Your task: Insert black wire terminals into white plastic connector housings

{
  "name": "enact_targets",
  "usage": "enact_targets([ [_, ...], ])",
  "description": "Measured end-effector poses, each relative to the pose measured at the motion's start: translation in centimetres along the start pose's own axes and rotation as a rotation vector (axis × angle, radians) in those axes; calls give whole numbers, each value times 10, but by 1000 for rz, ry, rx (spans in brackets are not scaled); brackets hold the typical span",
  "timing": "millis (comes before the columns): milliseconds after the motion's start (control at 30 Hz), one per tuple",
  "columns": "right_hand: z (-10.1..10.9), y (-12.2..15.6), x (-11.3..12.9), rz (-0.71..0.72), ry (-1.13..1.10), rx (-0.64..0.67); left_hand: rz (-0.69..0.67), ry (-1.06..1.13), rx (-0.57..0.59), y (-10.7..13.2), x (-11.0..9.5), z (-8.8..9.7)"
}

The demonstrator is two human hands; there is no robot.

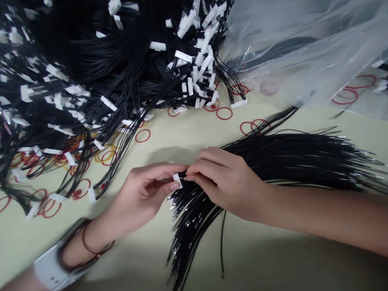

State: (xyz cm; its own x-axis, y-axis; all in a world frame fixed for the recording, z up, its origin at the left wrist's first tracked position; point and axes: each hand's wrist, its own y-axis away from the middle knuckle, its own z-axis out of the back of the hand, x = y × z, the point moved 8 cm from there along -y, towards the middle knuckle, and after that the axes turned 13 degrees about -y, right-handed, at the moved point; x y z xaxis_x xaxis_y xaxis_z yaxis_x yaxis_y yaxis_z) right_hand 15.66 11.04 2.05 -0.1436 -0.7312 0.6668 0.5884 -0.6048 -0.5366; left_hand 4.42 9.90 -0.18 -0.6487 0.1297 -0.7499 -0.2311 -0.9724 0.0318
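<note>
Between the thumb and fingers of my left hand [148, 190] is a small white connector [178, 179]. My right hand [224, 180] is close beside it, thumb and fingertips pinched on a thin black wire at the connector's edge. The wire tip is too small to make out. Under both hands lies a thick bundle of black wires [295, 159], curving from the right down to the lower middle. Shiny metal terminals [191, 222] show at its lower ends. One stray wire [223, 244] hangs apart below my right hand.
A large heap of black wire harnesses [120, 62] with white connectors fills the upper left. Red rubber bands [142, 135] and some yellow ones [106, 155] lie scattered on the pale table [113, 270]. A clear plastic bag [312, 52] covers the upper right, with dark wires inside.
</note>
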Motion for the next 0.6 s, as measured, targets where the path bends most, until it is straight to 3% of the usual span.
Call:
enact_targets([
  [233,-5,3,5,88,-21,57,-146,-267,-35,5,-16,2],
  [400,-6,0,4,97,-7,158,-130,-139,-4,0,-14,0],
  [600,-1,-7,17,203,290,332,40,48,-49,-5,3,7],
])
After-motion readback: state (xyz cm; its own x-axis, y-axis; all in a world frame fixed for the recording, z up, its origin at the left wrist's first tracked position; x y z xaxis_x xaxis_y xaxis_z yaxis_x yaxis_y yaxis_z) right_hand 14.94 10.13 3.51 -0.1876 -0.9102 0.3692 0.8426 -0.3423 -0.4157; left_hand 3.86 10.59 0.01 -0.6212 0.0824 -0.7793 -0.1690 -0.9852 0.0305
